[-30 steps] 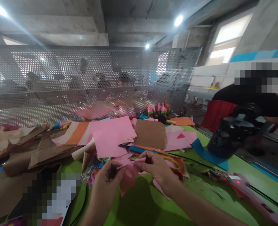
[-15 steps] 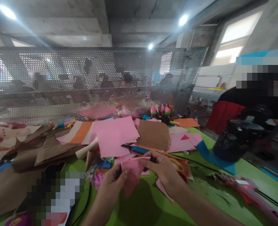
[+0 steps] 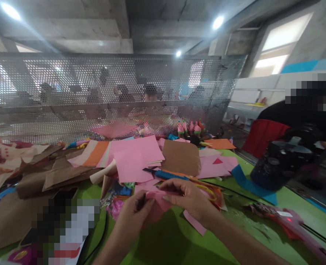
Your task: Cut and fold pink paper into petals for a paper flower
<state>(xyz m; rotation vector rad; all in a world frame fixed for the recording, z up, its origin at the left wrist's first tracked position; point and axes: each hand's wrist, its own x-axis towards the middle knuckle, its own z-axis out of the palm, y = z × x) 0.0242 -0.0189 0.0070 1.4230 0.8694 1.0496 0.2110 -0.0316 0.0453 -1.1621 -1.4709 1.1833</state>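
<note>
Both my hands pinch one small pink paper piece (image 3: 159, 207) just above the green table (image 3: 179, 243). My left hand (image 3: 135, 217) grips its left side with fingers curled round it. My right hand (image 3: 189, 200) holds its right side, thumb and fingers pressed together on the top edge. The paper is bent between them, and most of it is hidden by my fingers. Behind my hands lie a blue-handled cutter (image 3: 163, 174) and a stack of pink paper sheets (image 3: 133, 156).
Brown paper scraps (image 3: 55, 176) cover the left. A brown card (image 3: 181, 157) and an orange sheet (image 3: 219, 143) lie further back. A pink glue gun (image 3: 286, 222) rests at right, near a dark container (image 3: 281, 162). A perforated metal screen (image 3: 110, 95) closes the back. A person in black sits at right.
My hands have lowered the pink paper towards the table and pressed it closer together; it was held up and more spread out before.
</note>
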